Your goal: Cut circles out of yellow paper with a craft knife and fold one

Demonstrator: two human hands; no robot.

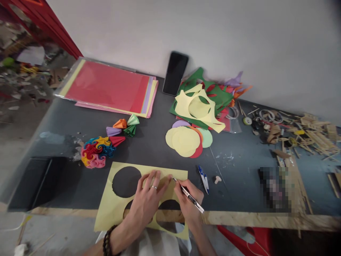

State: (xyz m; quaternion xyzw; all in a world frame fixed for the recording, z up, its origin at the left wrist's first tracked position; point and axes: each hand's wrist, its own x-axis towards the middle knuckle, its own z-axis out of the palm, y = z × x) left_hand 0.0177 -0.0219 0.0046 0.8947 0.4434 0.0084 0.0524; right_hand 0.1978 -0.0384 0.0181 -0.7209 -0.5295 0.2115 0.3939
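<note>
A pale yellow sheet of paper (106, 209) with large round holes lies at the table's front edge, its lower part hanging over. My left hand (145, 201) rests on it with fingers stretched out, pressing it down. My right hand (189, 204) grips a slim craft knife (195, 204), its tip on the paper just right of my left fingertips. Above the sheet lies a pile of cut paper circles (185, 141), yellow on top. A blue and white compass-like tool (204, 180) sits just right of my right hand.
Coloured paper sheets in a clear sleeve (106, 87) lie at the back left. A phone (175, 73) leans on the wall beside paper offcuts (213, 103). Rolled paper curls (97, 153) and folded cones (121, 124) are at left, near a black case (34, 183). Wood sticks (317, 137) clutter the right.
</note>
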